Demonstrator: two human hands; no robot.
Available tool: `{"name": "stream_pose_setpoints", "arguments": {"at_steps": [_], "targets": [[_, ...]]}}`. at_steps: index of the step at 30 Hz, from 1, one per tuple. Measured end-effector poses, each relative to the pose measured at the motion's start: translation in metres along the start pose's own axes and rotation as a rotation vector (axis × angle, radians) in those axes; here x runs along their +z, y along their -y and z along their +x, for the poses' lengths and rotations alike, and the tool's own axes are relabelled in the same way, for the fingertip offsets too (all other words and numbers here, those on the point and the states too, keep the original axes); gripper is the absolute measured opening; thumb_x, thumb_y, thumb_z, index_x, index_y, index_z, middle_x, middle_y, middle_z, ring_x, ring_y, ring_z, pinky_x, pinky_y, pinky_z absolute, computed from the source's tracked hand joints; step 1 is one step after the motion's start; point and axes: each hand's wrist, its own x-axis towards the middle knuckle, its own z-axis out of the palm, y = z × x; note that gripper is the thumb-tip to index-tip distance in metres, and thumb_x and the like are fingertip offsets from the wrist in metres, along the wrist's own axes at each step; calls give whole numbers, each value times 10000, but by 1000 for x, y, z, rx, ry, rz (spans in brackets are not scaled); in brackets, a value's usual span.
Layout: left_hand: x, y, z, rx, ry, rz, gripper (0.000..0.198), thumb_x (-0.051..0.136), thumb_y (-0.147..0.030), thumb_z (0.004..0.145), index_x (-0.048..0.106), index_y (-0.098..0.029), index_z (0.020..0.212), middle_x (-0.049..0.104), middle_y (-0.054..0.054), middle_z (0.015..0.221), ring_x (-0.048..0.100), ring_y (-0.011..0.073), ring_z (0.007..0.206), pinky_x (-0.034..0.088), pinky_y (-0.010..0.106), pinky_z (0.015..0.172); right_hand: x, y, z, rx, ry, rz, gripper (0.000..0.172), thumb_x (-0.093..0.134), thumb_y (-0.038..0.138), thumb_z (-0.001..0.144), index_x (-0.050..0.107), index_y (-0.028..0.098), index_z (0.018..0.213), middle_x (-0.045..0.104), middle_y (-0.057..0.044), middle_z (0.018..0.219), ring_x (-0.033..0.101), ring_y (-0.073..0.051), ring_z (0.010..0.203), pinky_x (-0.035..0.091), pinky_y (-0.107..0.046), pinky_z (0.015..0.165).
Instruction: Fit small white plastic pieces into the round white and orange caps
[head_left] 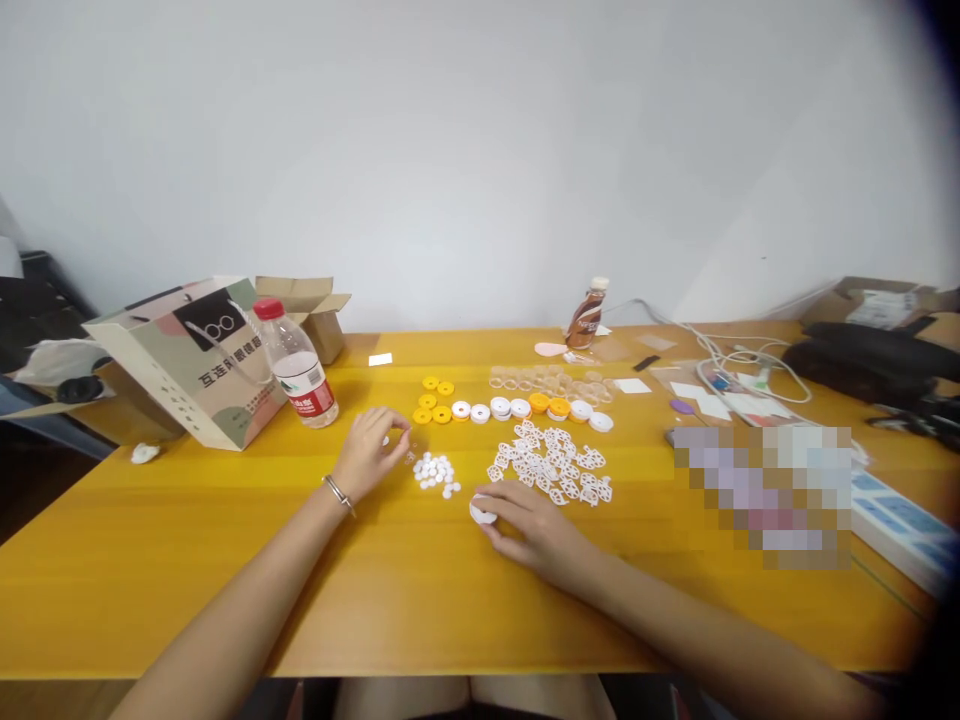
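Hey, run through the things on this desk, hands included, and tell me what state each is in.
Left hand: fingers curled, grip unclear
Right hand: fingers closed on white round piece
White round piece: held
Red-capped bottle: standing, capped
Brown bottle: standing, capped
Paper bag: standing, top open
Box behind the bag: flaps open
Small white pieces: loose, clustered
White lattice pieces: loose, overlapping
Yellow discs: lying flat

Bottle (298,370) looked glossy plastic; left of it, bag (225,375) matt paper; right, small white discs (430,469) smooth plastic; beneath, tabletop (390,590) glossy wood.
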Motion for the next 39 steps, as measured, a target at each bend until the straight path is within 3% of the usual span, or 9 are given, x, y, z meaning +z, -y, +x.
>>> {"name": "stream_pose_setpoints", "arguments": {"at_steps": [12, 15, 21, 25, 39], "targets": [[2, -4, -1, 29, 28, -78, 38, 483, -191, 779, 512, -186, 804, 578, 29, 784, 514, 162, 747, 388, 300, 701, 8, -10, 5, 128, 142, 74, 250, 460, 219, 819, 566, 229, 1045, 620, -50, 1060, 560, -178, 979, 452, -330, 853], [3, -17, -3, 70, 76, -129, 51, 468, -188, 798, 516, -188, 814, 576, 29, 785, 512, 154, 747, 384, 290, 701, 8, -15, 8, 179, 163, 69, 288, 485, 231, 806, 540, 224, 1088, 620, -53, 1066, 562, -190, 979, 449, -338, 847], [18, -59, -9, 242, 282, -169, 82, 445, -214, 822, 523, -189, 832, 581, 28, 791, 496, 143, 726, 355, 282, 683, 12, -26, 6, 278, 95, 176, 504, 557, 269, 761, 376, 231, 1231, 621, -52, 1076, 546, -195, 1041, 422, -374, 896], [29, -72, -12, 278, 333, -204, 86, 442, -218, 825, 523, -189, 827, 589, 32, 805, 504, 142, 756, 341, 280, 694, 14, -28, 5, 299, 106, 243, 530, 572, 273, 752, 351, 235, 1232, 597, -66, 1121, 546, -195, 1051, 418, -377, 905], [37, -67, -15, 337, 264, -110, 110, 436, -214, 836, 544, -200, 832, 610, 26, 823, 509, 135, 749, 303, 288, 689, 11, -26, 5, 327, 93, 215, 509, 592, 271, 732, 392, 237, 1200, 610, -66, 1093, 552, -204, 1038, 426, -383, 888]]}}
